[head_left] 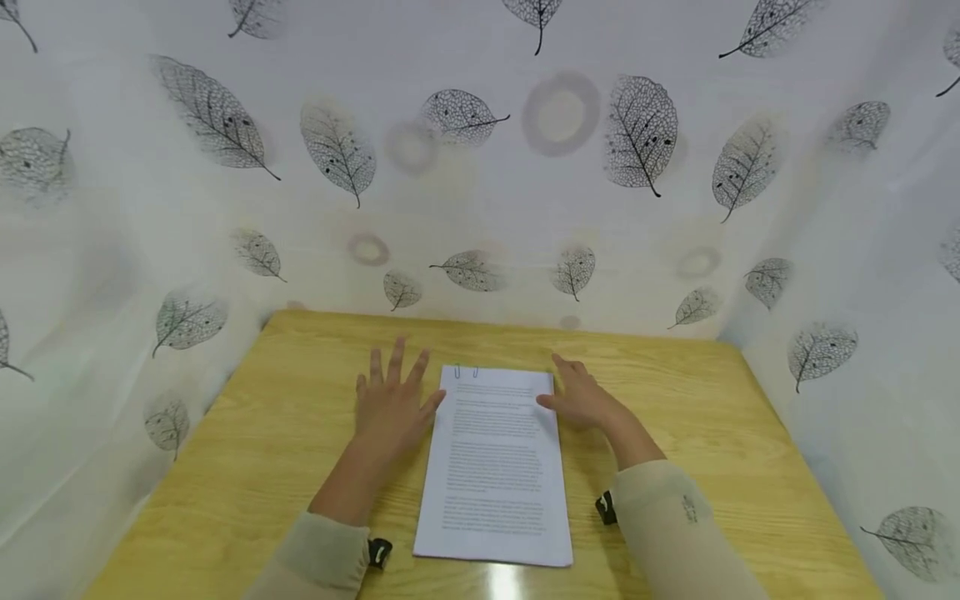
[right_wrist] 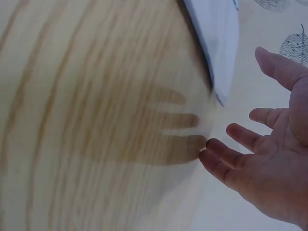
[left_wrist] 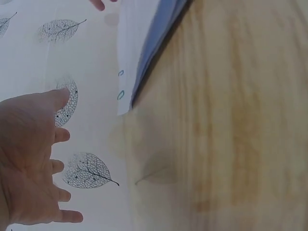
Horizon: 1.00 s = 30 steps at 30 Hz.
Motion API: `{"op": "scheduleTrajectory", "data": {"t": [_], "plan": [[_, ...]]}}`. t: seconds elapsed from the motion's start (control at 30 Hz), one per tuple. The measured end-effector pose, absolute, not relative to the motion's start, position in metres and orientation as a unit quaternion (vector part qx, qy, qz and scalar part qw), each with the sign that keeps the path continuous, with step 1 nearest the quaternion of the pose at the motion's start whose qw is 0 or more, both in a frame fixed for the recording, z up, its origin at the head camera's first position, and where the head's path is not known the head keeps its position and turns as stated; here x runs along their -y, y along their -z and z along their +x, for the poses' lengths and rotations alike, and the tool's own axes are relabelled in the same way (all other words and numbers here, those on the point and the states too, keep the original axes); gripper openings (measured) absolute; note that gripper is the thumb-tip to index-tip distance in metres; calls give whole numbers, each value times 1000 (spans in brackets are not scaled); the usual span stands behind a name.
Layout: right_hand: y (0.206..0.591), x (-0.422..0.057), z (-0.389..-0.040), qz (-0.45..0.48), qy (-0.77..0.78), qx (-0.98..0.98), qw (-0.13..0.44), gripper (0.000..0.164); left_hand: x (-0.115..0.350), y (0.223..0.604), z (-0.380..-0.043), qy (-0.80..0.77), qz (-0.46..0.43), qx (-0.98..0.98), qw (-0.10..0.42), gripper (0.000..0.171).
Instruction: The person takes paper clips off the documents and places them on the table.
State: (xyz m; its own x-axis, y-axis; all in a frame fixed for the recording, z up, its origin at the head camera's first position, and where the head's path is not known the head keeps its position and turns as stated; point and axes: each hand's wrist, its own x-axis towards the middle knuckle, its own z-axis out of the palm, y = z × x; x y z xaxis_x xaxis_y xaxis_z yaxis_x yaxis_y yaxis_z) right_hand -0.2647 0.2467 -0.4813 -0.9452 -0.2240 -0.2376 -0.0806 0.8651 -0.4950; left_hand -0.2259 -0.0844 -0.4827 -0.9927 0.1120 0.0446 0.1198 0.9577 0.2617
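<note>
A stack of printed paper [head_left: 495,467] lies on the wooden table, its short sides toward and away from me. Two paper clips [head_left: 466,372] sit on its far edge, near the left corner; they show as small green loops in the left wrist view. My left hand [head_left: 390,412] is spread with straight fingers beside the stack's upper left, the thumb at the paper's edge. On the other side, my right hand [head_left: 581,400] has its fingers extended past the upper right edge, and its thumb overlaps the sheet in the head view. Neither hand grips anything.
The wooden table [head_left: 262,467] reaches back to a white curtain [head_left: 480,200] printed with dark leaf skeletons, which also hangs along both sides. Small black devices [head_left: 380,552] are strapped at both wrists, by the pale sleeves [head_left: 675,517].
</note>
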Motion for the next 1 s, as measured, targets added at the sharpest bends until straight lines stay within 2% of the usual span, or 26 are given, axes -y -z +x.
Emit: {"op": "scheduleTrajectory", "data": {"t": [0.4, 0.63, 0.7, 0.87, 1.0], "plan": [[499, -232, -281, -59, 164, -975, 137, 87, 94, 499, -220, 172, -44, 984, -16, 62], [499, -223, -280, -49, 208, -971, 112, 80, 92, 502, -221, 183, -47, 982, -26, 59], [501, -222, -281, -42, 237, -964, 113, 72, 90, 502, -220, 188, -49, 980, -38, 58], [502, -225, -278, -13, 323, -938, 123, 37, 86, 503, -219, 188, -56, 979, -59, 56], [500, -230, -275, 5, 392, -910, 133, 27, 87, 505, -221, 195, -57, 977, -64, 56]]}}
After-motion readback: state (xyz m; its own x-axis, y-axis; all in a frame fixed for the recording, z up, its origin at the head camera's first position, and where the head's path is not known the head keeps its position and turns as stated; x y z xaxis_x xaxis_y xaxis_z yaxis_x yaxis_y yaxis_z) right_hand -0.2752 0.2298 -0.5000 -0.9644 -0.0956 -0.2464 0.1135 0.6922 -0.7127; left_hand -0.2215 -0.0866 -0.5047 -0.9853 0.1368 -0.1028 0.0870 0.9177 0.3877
